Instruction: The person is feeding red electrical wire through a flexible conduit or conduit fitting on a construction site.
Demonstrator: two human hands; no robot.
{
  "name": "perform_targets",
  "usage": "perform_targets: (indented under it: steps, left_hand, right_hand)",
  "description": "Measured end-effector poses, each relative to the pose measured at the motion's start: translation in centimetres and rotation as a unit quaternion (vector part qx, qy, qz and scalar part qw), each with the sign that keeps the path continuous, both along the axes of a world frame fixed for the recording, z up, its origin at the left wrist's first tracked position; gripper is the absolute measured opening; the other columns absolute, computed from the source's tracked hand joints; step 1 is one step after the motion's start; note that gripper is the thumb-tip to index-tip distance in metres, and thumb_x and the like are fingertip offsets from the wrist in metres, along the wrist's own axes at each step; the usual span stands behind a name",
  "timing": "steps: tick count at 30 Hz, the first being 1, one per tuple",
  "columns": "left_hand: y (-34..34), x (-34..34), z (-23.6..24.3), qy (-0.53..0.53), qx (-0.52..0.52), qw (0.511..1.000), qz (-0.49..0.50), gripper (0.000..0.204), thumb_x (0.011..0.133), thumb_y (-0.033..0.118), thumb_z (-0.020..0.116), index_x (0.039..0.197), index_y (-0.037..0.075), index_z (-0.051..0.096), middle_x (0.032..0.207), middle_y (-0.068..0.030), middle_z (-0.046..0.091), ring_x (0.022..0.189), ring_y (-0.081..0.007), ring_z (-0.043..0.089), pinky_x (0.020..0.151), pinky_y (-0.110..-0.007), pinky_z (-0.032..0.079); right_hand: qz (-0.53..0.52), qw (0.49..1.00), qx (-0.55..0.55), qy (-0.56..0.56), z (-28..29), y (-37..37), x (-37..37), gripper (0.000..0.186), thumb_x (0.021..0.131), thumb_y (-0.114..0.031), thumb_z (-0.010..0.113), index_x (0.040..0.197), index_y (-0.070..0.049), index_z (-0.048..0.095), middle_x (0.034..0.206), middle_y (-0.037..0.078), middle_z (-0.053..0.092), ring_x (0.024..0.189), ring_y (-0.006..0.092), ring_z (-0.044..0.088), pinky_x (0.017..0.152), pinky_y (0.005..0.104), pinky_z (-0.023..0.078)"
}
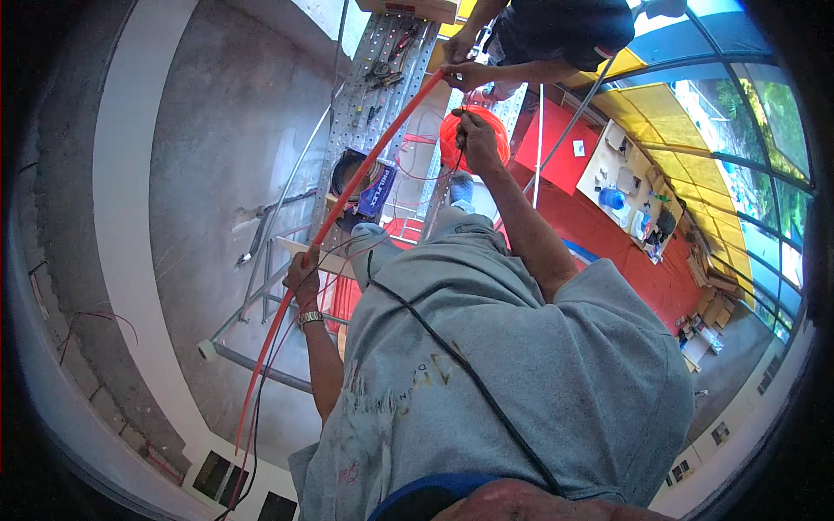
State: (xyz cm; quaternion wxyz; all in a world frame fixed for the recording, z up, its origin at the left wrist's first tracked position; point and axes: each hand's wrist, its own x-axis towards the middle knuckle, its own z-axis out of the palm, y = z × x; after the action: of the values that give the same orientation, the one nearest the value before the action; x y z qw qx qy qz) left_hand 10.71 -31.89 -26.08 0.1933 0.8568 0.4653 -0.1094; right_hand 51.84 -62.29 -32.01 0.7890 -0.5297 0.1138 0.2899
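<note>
The left hand (301, 280) grasped the long red tube (372, 158), which slanted from near left to far middle, where a co-worker's hand (469, 76) gripped it. The right hand (478, 141), overlapping an orange coil (448, 135), pinched apparently a thin wire (432, 179), its fingertips poorly seen.

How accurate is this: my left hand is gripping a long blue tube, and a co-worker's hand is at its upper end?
Only the colour is wrong: the head view shows the long tube is orange-red. Your left hand does grip it, with a co-worker's hand at its upper end.
</note>
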Motion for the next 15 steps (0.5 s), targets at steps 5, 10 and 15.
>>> perform_targets:
  steps: [5, 10, 15]
  left_hand:
    - [-0.2, -0.2, 0.0, -0.012, 0.003, 1.000, -0.002, 0.071, 0.091, 0.078, 0.048, 0.084, 0.011, 0.068, 0.078, -0.0123, 0.069, 0.076, -0.0381, 0.066, 0.078, -0.051, 0.038]
    - [0.2, 0.2, 0.6, -0.032, -0.013, 0.999, 0.031, 0.070, 0.091, 0.077, 0.049, 0.083, 0.010, 0.067, 0.076, -0.0114, 0.069, 0.075, -0.0368, 0.065, 0.079, -0.051, 0.039]
    - [0.3, 0.8, 1.7, -0.016, 0.014, 0.999, 0.026, 0.067, 0.092, 0.075, 0.052, 0.084, 0.010, 0.068, 0.077, -0.0118, 0.069, 0.074, -0.0339, 0.066, 0.075, -0.048, 0.042]
  right_hand:
    - [0.021, 0.996, -0.080, -0.045, 1.6, 0.1, -0.1, 0.032, 0.105, -0.019, 0.050, 0.126, 0.002, 0.061, 0.075, -0.002, 0.051, 0.057, 0.0069, 0.047, 0.053, 0.0236, 0.041]
    - [0.042, 0.987, -0.111, -0.105, 2.0, 0.0, 0.3, 0.032, 0.103, -0.015, 0.052, 0.130, 0.001, 0.060, 0.073, -0.002, 0.052, 0.059, 0.0067, 0.049, 0.055, 0.0243, 0.043]
    - [0.040, 0.980, -0.148, -0.131, 1.9, -0.6, 0.5, 0.025, 0.101, -0.012, 0.056, 0.121, 0.000, 0.062, 0.074, 0.000, 0.055, 0.063, 0.0080, 0.055, 0.059, 0.0262, 0.048]
